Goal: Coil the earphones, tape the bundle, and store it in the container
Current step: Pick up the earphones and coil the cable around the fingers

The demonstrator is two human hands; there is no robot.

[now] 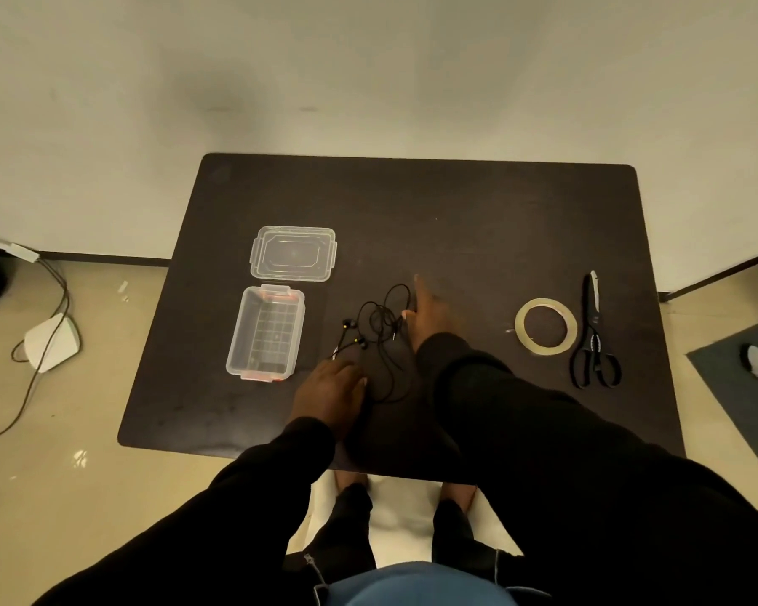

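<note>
Black earphones lie in a loose tangle at the middle of the dark table. My left hand rests palm down on the near-left end of the cable, fingers together. My right hand reaches along the tangle's right side with the index finger stretched forward, touching the cord near the plug. A clear plastic container stands open to the left, its clear lid lying flat just behind it. A roll of clear tape lies flat to the right.
Black scissors lie beside the tape near the table's right edge. On the floor to the left sit a white device and trailing cables. A grey mat lies on the floor at right. My feet stand under the near edge.
</note>
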